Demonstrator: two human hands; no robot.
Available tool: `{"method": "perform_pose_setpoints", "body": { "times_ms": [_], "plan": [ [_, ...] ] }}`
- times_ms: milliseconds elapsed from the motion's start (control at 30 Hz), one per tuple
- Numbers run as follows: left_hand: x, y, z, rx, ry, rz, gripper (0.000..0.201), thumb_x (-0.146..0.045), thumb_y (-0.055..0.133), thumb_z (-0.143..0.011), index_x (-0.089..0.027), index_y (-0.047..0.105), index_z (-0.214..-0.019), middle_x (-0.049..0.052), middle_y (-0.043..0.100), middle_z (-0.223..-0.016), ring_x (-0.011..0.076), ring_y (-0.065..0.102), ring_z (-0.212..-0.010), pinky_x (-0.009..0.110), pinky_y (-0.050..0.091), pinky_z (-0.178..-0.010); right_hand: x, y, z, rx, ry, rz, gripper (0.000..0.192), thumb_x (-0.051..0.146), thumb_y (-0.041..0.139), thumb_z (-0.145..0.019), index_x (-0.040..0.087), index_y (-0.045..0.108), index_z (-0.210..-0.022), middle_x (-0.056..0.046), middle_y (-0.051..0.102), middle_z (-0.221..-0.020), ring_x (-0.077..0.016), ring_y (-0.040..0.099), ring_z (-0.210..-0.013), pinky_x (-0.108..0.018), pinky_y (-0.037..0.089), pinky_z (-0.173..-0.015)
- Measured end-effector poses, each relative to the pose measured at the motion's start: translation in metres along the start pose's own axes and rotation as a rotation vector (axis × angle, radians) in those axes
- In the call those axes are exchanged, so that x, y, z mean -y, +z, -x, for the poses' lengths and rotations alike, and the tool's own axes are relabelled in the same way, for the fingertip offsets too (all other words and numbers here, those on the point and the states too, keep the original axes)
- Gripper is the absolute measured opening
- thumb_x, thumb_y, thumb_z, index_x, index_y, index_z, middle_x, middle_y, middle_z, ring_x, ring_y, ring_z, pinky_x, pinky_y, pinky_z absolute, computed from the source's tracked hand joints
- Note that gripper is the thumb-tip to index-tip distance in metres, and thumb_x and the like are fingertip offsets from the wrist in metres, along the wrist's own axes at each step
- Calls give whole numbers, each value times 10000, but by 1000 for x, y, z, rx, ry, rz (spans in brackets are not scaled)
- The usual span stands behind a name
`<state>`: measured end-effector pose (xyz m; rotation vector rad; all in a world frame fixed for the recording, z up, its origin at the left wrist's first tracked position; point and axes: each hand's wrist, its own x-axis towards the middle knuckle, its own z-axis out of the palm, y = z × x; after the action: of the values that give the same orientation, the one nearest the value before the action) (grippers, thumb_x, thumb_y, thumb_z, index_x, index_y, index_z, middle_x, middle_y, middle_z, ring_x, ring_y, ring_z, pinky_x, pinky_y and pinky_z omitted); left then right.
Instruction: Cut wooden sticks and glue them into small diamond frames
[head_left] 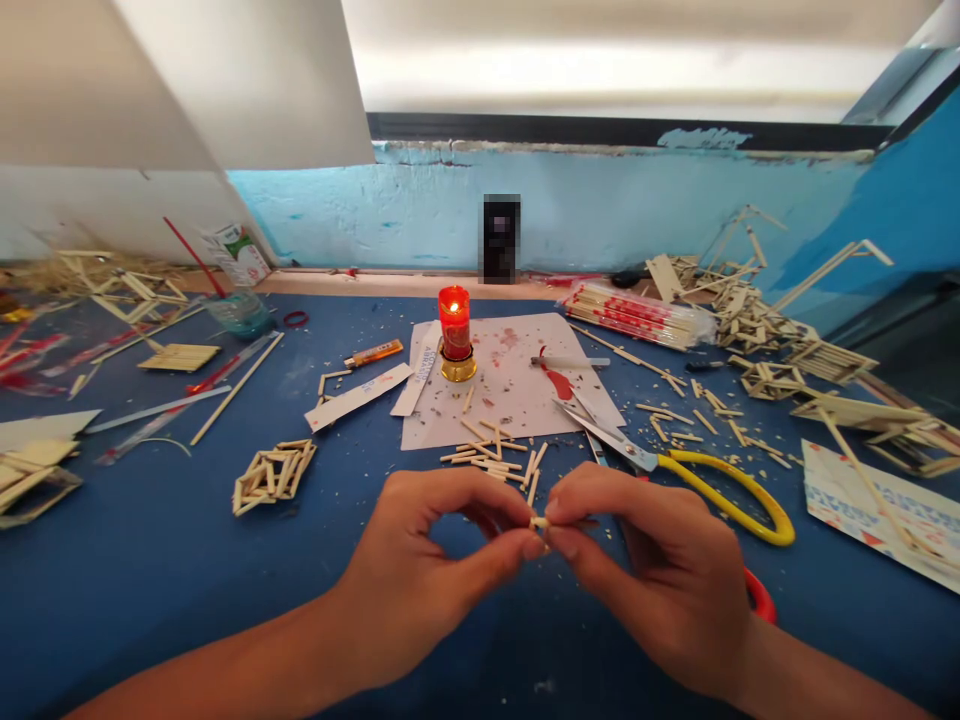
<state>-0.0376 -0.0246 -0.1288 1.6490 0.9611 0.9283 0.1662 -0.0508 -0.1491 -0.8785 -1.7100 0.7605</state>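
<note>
Blue table (pixel 135 560), near edge, centre: left hand (pixel 427 570) & right hand (pixel 652 570) meet fingertip to fingertip, both pinched on a tiny pale wood stick piece (pixel 538 522), short, light tan, mostly hidden. Yellow-handled scissors (pixel 675 470) just right.

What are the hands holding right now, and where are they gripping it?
Both the left hand and the right hand pinch one short wooden stick piece between thumb and fingertips, one at each end.

Open blue table (pixel 150 570) left of hands; cut sticks (pixel 495 460), scissors (pixel 675 470), lit candle (pixel 455 335) crowd the path ahead.
</note>
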Motion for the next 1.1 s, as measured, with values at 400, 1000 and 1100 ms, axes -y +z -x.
{"method": "perform_pose_setpoints", "body": {
  "times_ms": [400,1000,1100],
  "plan": [
    [1,0,2,49,-18,70,149,-100,838,-805,-233,813,-867,-25,812,-763,126,735,-687,191,573,-675,2,-1,-2,-11,13,36,186,79,699,-907,250,715,-979,14,761,-827,-129,721,-715,-238,571,-661],
    [-4,0,-1,66,-211,305,96,-136,856,-785,-222,831,-819,-6,794,-728,139,718,-675,207,591,-665,0,-12,3,41,251,-291,278,440,590,-1015,279,692,-1218,-44,731,-1016,-213,678,-933,-320,546,-847],
    [-4,1,-3,74,-298,482,90,-156,879,-777,-230,843,-812,-14,781,-707,109,700,-661,176,578,-664,-4,-13,-2,38,418,-519,373,486,470,-1053,231,742,-1058,-56,702,-947,-219,643,-922,-333,518,-863]
  ]
}}
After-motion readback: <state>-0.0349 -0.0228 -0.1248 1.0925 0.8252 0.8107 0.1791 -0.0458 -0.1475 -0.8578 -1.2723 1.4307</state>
